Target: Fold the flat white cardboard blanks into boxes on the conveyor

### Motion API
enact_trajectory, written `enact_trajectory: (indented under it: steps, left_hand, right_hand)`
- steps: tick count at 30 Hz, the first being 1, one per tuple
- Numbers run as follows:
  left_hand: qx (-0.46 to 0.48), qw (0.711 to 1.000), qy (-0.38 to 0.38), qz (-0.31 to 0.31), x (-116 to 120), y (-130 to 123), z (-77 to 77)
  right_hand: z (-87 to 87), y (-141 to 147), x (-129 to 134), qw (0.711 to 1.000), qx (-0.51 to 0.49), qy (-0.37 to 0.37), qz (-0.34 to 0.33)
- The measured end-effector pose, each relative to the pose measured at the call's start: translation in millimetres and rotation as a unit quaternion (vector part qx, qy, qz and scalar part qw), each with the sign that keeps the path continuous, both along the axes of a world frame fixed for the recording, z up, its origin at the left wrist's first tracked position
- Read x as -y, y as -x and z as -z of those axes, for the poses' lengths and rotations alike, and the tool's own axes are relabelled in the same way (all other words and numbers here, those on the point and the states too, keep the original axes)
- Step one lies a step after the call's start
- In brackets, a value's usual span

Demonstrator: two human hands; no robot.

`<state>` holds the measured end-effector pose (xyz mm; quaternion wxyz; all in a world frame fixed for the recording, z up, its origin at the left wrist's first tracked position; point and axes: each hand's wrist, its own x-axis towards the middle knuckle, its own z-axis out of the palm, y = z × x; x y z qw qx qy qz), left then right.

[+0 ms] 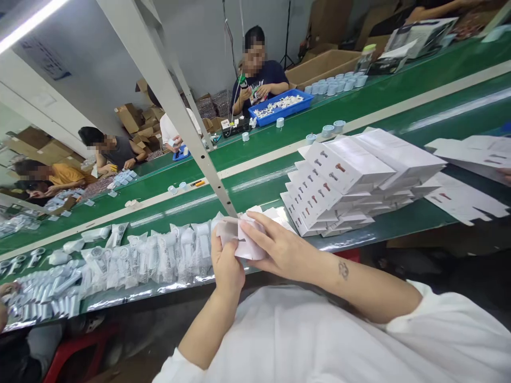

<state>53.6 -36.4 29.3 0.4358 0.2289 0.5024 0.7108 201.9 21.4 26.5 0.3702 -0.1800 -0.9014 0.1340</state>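
In the head view, a white carton (250, 251) is held over the near edge of the surface (259, 198), apparently steadied from both sides: gripped by the left hand (228, 266), fingers bent, and the right hand (285, 250), fingers slightly spread. Its contents cannot be made out. Bagged devices (151, 258) and stacked boxes (339, 175) are kept near that edge, seemingly for reach.

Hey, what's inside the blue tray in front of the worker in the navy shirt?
The blue tray holds a heap of small white parts, too small to identify. They cover its floor, so anything underneath cannot be seen.
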Motion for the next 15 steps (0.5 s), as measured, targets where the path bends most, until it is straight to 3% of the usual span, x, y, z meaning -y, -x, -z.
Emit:
enact_trajectory:
  steps: [3,6,8,11,13,15]
  left_hand:
    - [-0.008,0.998,-0.049,0.045,0,12,1.2]
    - [0.007,0.99,-0.081,0.114,-6,32,5.2]
    - [0.024,0.981,-0.07,0.178,-11,42,7.4]
    - [0.026,0.965,-0.025,0.259,-18,44,9.7]
    - [0.016,0.975,-0.007,0.22,-22,36,11.8]
    - [0.003,0.995,-0.008,0.104,-24,24,15.2]
  right_hand:
    - [3.3,-1,-14,0.998,0.008,-0.001,-0.06]
    - [2.3,-3,-30,0.989,-0.034,0.058,-0.128]
    - [-0.1,-3,-40,0.977,-0.033,0.118,-0.172]
    - [-4.7,-4,-50,0.952,0.056,0.202,-0.223]
    - [-5.5,-5,-48,0.945,0.09,0.223,-0.223]
    - [-1.8,-4,-36,0.96,0.061,0.208,-0.176]
